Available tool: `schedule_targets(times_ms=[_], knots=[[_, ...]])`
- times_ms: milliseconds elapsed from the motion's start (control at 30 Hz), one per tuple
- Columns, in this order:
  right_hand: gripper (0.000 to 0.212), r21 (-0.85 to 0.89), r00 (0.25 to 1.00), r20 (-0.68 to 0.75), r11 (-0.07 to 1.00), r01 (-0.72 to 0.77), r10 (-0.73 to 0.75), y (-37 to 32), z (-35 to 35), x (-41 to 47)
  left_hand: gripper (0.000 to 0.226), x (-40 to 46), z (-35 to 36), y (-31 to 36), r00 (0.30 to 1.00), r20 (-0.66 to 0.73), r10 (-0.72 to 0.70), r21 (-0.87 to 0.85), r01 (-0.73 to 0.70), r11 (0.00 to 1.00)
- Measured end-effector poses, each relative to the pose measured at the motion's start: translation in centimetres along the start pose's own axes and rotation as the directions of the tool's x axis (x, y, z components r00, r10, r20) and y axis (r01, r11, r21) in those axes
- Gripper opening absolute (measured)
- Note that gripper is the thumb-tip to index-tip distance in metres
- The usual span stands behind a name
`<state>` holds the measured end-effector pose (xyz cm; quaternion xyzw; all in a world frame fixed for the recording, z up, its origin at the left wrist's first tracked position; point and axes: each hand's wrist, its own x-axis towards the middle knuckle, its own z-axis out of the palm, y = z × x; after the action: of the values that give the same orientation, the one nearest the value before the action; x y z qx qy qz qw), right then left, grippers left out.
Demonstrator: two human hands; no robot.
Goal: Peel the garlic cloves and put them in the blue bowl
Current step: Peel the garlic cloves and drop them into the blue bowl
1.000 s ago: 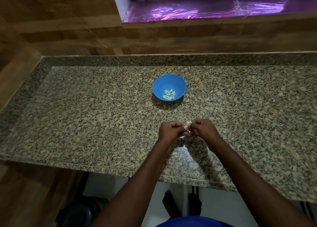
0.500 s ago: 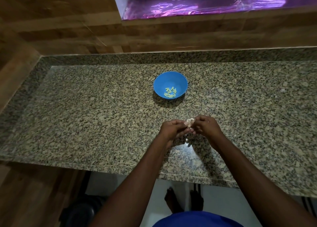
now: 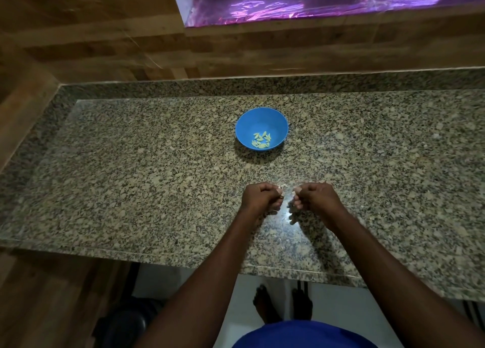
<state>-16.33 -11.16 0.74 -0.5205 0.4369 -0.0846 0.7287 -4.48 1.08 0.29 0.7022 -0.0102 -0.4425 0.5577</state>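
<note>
The blue bowl (image 3: 245,123) stands on the granite counter (image 3: 131,179), straight beyond my hands. Several peeled yellowish garlic cloves (image 3: 261,139) lie in its bottom. My left hand (image 3: 261,199) is curled and pinches a pale garlic clove (image 3: 281,190) at its fingertips. My right hand (image 3: 316,198) is curled a small gap to its right. A pale scrap of garlic skin (image 3: 296,189) seems pinched at its thumb. Both hands hover low over the counter, near its front edge.
A wooden wall (image 3: 105,40) rises behind and left of the counter. A ledge with shiny purple foil (image 3: 315,3) sits above at the back. Below the front edge of the counter, bare feet (image 3: 283,305) stand on a light floor.
My hands were pressed together on the clove. They have now pulled a little apart, and the clove stays with the left hand. The view has shifted slightly.
</note>
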Motion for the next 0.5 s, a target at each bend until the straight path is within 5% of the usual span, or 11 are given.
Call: schedule_targets(times_ms=[133, 300, 500], knots=[[0.005, -0.016, 1.0, -0.001, 1.0, -0.019, 0.019, 0.3, -0.4, -0.2, 0.012, 0.7, -0.4, -0.6, 0.99, -0.087, 0.111, 0.189, -0.093, 0.978], [0.006, -0.06, 0.997, -0.04, 0.996, -0.067, 0.065, 0.5, -1.1, -0.2, 0.01, 1.5, -0.6, -1.0, 0.908, -0.168, 0.384, 0.519, -0.249, 0.817], [0.016, -0.391, 0.988, -0.117, 0.919, 0.044, -0.097, 1.6, -1.9, 0.1, 0.029, 1.4, -0.9, -0.8, 0.866, -0.133, 0.483, 0.627, -0.304, 0.717]])
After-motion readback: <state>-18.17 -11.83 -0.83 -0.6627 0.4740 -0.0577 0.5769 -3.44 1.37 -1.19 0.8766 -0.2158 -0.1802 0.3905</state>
